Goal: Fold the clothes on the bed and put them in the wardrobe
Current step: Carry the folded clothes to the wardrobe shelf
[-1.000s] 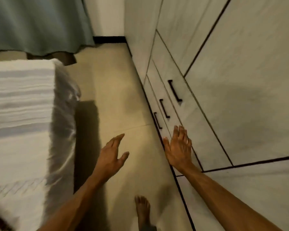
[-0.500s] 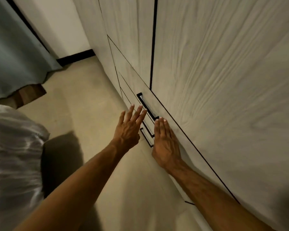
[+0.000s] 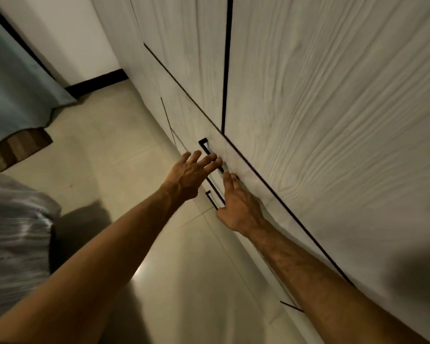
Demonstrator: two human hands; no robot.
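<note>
A pale wood-grain wardrobe [image 3: 333, 108] fills the right side, its doors and drawers closed. A black bar handle [image 3: 205, 146] runs along the top drawer front, with a second handle [image 3: 211, 198] below it. My left hand [image 3: 188, 176] reaches out with straight spread fingers, the fingertips at the upper handle. My right hand [image 3: 238, 207] lies flat with straight fingers against the drawer front, just right of the handles. Neither hand holds anything. No clothes show apart from the bed's covering.
The bed's corner with striped white cover [image 3: 15, 234] sits at the left edge. A blue-grey curtain [image 3: 15, 90] hangs at the far left above a wooden piece [image 3: 18, 150]. Beige tiled floor [image 3: 114, 150] lies between bed and wardrobe.
The view turned from the floor up to the wardrobe front. Both hands moved forward and up to the top drawer handle, the left one closing in from the left.
</note>
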